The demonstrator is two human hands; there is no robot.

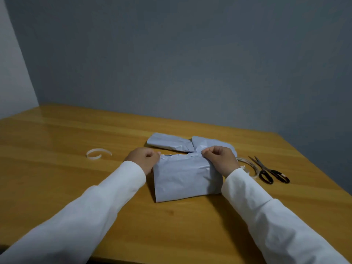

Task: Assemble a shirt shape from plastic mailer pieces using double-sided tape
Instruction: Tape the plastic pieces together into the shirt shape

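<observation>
At the middle of the wooden table (57,187), the grey body piece (187,180) lies flat, with two sleeve pieces (167,141) just beyond its top edge. Left hand (143,159) and right hand (219,159), fingers curled, pinch its upper corners. Step in hand, by appearance: aligning body to sleeves. Next move likely calls for pressing the overlaps onto tape. Tape roll (249,166) and scissors (270,170) lie right; a peeled strip (98,153) lies left.

Both hands (182,159) pinch the grey mailer body's (186,180) top corners.
</observation>
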